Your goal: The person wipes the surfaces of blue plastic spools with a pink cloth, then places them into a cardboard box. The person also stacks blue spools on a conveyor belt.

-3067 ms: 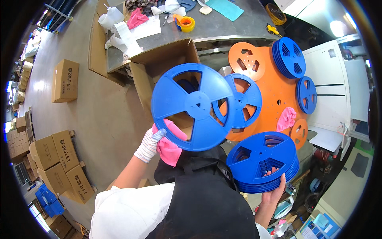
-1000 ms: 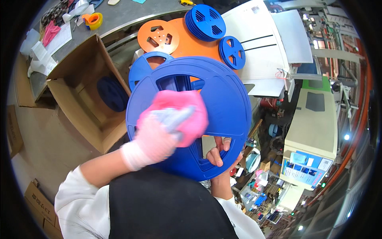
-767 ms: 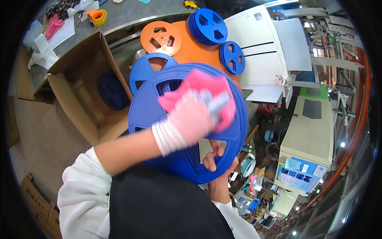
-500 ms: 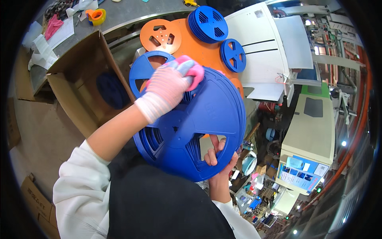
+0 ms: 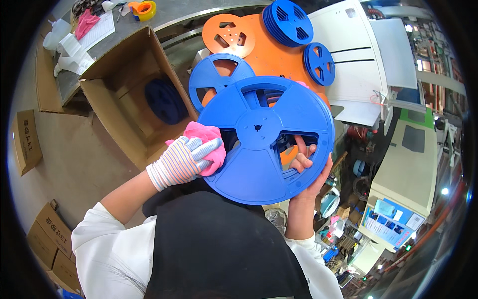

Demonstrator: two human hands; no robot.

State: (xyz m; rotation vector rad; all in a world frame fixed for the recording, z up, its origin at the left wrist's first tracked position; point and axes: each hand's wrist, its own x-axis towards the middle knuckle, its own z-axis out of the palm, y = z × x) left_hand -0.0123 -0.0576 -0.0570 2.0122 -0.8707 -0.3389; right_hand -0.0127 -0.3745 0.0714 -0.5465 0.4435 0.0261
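A stack of large blue plastic reels is held up in front of my body, its flat face with cut-out windows toward me. My right hand, bare, grips the stack at its right side, with fingers showing through a window. On the left rim, my left hand, in a striped knit glove, presses a bunched pink cloth against the reel. Just behind the stack, another blue reel overlaps an orange round surface.
An open cardboard box at the left holds blue reels. Smaller blue reel stacks and an orange reel lie at the back. A grey table carries tape rolls. Cartons stand on the floor, lower left.
My left hand has moved with the pink cloth from the top of the reel down to its left rim. The held stack appears turned more squarely toward me; my right hand keeps its grip.
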